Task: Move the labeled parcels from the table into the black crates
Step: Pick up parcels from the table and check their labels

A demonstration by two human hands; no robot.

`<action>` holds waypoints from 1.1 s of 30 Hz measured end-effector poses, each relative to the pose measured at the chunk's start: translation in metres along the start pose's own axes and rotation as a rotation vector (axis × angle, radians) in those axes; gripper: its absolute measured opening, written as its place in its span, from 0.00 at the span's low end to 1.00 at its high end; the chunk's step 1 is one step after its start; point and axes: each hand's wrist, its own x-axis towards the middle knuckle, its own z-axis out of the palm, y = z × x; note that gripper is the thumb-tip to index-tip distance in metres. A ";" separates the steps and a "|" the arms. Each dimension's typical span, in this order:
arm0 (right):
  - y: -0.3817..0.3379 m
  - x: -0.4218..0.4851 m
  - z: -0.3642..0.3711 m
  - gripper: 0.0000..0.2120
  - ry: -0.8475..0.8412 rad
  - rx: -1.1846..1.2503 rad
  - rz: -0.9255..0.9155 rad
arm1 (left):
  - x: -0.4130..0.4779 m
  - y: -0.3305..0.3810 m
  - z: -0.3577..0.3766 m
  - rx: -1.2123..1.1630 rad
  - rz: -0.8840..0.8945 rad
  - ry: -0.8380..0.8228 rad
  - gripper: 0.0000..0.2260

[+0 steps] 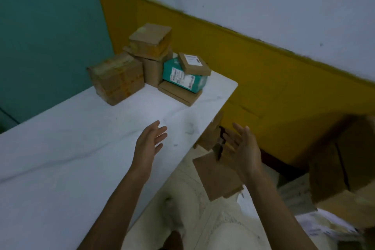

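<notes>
Several parcels stand at the far end of the white table [60,148]: a taped brown box [116,79], a stack of brown boxes [150,43], a teal labeled box [182,77] on a flat brown parcel [179,93], and a small labeled brown parcel [193,63] on top of the teal box. My left hand [151,142] hovers over the table's right side, fingers apart and empty. My right hand [241,146] is held open past the table's edge, above brown parcels [217,176] lying lower down. No black crate is clearly visible.
A large brown carton [343,160] sits low at the right, with white wrapped packets [324,223] below it. A yellow and white wall runs behind the table, and a teal panel stands at the left. My light trousers fill the bottom middle.
</notes>
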 end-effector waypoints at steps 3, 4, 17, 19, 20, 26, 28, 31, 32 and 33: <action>-0.017 0.065 0.019 0.23 -0.015 -0.018 -0.003 | 0.062 0.002 0.020 0.001 -0.022 0.021 0.12; -0.023 0.085 0.024 0.23 -0.012 -0.019 0.005 | 0.083 0.005 0.028 -0.001 -0.045 0.028 0.12; -0.077 0.313 0.043 0.13 0.131 -0.186 0.113 | 0.264 0.034 0.104 0.022 -0.163 0.150 0.08; -0.082 0.351 0.047 0.07 0.111 -0.226 0.135 | 0.286 0.031 0.111 0.041 -0.161 0.192 0.07; -0.084 0.370 0.049 0.06 0.089 -0.247 0.136 | 0.297 0.031 0.115 0.060 -0.153 0.216 0.07; -0.082 0.459 0.060 0.20 -0.105 -0.418 0.284 | 0.359 0.032 0.154 0.075 -0.179 0.380 0.05; -0.081 0.473 0.062 0.19 -0.201 -0.463 0.374 | 0.373 0.032 0.169 0.093 -0.216 0.394 0.08; -0.080 0.481 0.062 0.20 -0.370 -0.487 0.485 | 0.383 0.031 0.181 0.157 -0.220 0.444 0.11; -0.081 0.482 0.061 0.20 -0.402 -0.485 0.499 | 0.383 0.030 0.183 0.176 -0.211 0.458 0.09; -0.082 0.483 0.060 0.19 -0.416 -0.472 0.498 | 0.382 0.031 0.185 0.195 -0.200 0.465 0.08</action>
